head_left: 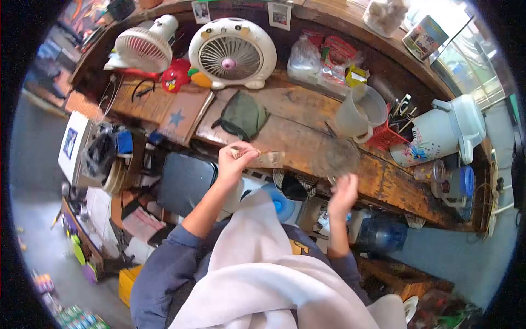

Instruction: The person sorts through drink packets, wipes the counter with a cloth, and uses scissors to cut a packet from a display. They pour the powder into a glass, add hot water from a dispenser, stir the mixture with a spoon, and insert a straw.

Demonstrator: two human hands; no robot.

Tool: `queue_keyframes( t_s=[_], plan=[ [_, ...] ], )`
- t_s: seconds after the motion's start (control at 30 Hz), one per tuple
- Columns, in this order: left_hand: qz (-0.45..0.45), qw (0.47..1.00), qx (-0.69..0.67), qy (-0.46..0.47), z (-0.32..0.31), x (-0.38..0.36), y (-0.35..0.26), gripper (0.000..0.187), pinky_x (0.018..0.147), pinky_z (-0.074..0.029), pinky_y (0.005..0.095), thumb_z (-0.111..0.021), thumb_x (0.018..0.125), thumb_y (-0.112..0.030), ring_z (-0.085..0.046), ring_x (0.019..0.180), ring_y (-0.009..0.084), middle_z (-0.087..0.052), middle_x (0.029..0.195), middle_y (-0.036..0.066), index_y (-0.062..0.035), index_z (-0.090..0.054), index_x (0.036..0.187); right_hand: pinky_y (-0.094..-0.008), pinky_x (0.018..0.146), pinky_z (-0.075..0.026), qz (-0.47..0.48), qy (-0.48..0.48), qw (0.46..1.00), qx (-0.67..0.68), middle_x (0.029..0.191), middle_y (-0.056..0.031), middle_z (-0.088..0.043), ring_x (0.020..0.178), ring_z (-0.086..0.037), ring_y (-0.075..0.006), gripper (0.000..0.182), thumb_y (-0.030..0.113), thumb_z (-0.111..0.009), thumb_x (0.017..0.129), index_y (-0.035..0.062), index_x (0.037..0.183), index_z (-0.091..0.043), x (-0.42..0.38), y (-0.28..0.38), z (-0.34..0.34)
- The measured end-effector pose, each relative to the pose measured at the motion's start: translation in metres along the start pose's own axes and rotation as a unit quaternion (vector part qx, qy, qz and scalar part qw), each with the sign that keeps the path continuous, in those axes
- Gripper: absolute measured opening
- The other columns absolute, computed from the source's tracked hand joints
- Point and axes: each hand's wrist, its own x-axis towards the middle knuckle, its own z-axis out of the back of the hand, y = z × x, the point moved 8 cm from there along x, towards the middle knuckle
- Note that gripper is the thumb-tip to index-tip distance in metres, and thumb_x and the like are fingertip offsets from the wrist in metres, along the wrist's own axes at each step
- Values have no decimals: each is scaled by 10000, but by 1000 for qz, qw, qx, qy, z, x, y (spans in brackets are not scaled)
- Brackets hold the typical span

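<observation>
Head view: left hand point(234, 164) is pinching slip point(271, 159) near frame centre, fingers clamped on one end, probably leaving rest free. Right hand point(344, 196) is showing blurred by tabletop point(307, 112) edge; cannot tell its fingers' state. Upper right: basket point(383, 137) is holding implements point(404, 111), likely for reach; pitcher point(353, 116) is standing beside.

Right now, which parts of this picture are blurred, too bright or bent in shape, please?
Head view: the right hand is blurred, the left hand looks clearer; head view: the window at upper right is washed out by bright light; head view: the wooden table looks bowed, probably from the wide lens, and the corners are black.
</observation>
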Motion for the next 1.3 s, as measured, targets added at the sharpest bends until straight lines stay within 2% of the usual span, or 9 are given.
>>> queue_keyframes(
  t_s=[0.1,0.2,0.5,0.57,0.7,0.83,1.0,1.17,1.3],
  plan=[
    [16,999,4,33,25,23,-4,65,624,-434,203,-650,726,-27,-549,672,67,-622,743,36,-7,-606,770,-348,639,-394,68,-6,997,-34,716,-132,-481,660,-471,-241,184,168,-431,883,-10,852,-465,25,11,-69],
    [25,996,0,80,31,38,0,64,633,-440,204,-646,733,-24,-555,682,66,-628,748,40,-5,-608,780,-261,516,-435,127,-27,986,-108,705,-58,-470,588,-469,-134,246,248,-409,916,11,881,-464,32,10,-98],
    [92,979,-58,171,-3,50,-4,69,628,-437,202,-648,739,-34,-547,677,60,-630,754,39,4,-609,782,-296,561,-445,124,-68,971,-194,746,-117,-500,631,-515,-206,236,219,-412,911,-6,879,-474,35,-4,-101],
    [91,975,-44,199,-12,52,-6,65,625,-434,201,-647,741,-39,-541,677,57,-628,748,37,2,-610,776,-385,689,-396,83,-28,975,-202,806,-152,-528,765,-493,-324,217,201,-449,881,-7,925,-491,36,-2,-99],
    [95,973,-56,202,-26,61,4,78,586,-428,196,-660,731,-51,-529,640,52,-618,713,21,5,-617,764,-366,703,-411,258,-175,900,-304,857,-104,-542,766,-513,-274,252,222,-475,868,8,999,-492,-2,76,-88],
    [88,970,-49,220,-50,60,4,95,557,-413,186,-669,729,-74,-510,619,37,-605,681,5,6,-622,752,-282,682,-450,23,65,990,120,908,-49,-529,774,-510,-115,237,146,-519,855,15,1048,-479,-20,46,-129],
    [-52,985,36,159,-61,56,-11,275,644,-446,278,-641,752,-118,-540,698,132,-589,803,72,-2,-509,963,-214,540,-498,-14,-31,979,200,911,-60,-515,682,-524,-87,168,74,-496,861,-11,1005,-478,-11,35,-126],
    [-86,989,99,71,-59,59,-1,210,694,-431,267,-583,784,-73,-532,774,127,-565,858,84,10,-496,956,-239,570,-503,-31,-90,984,147,890,-75,-521,677,-545,-115,191,55,-546,831,-27,994,-490,-1,23,-118],
    [-199,955,218,36,-74,70,-29,146,634,-451,311,-582,755,-55,-571,709,265,-563,830,126,5,-587,889,-259,575,-492,137,-174,974,-56,886,-95,-569,738,-578,-157,184,70,-546,832,-25,989,-538,7,65,-98]
  ],
)
